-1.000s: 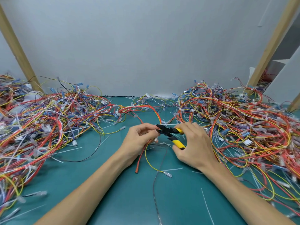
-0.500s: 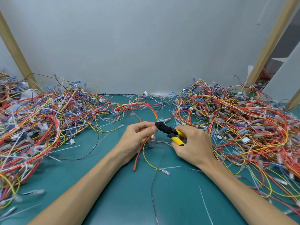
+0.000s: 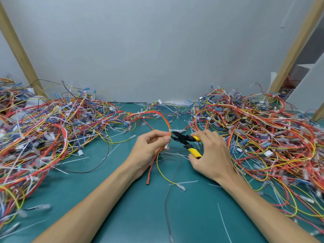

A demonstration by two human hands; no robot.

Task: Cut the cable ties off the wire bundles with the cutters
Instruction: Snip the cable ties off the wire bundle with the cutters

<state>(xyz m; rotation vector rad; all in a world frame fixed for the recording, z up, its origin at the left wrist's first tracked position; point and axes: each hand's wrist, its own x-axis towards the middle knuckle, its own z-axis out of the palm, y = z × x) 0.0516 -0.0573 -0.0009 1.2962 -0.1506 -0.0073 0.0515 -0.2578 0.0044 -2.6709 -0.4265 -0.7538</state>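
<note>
My left hand (image 3: 149,148) pinches a thin bundle of red and yellow wires (image 3: 167,124) that arcs up from its fingertips and hangs down to a red end below. A small white cable tie (image 3: 169,132) circles the bundle just above my fingertips. My right hand (image 3: 211,153) grips the yellow-and-black cutters (image 3: 186,141) by their handles. The black jaws point left, with their tips at the cable tie.
Large tangles of red, yellow and blue wires lie on the left (image 3: 43,134) and on the right (image 3: 263,134) of the green mat (image 3: 140,207). Cut white tie pieces (image 3: 223,218) and loose wires are scattered across the mat. Wooden posts (image 3: 19,50) lean against the grey wall.
The view has shifted slightly. The cutters' jaws have moved left to the cable tie at my left fingertips, and the handles now stand wider apart.
</note>
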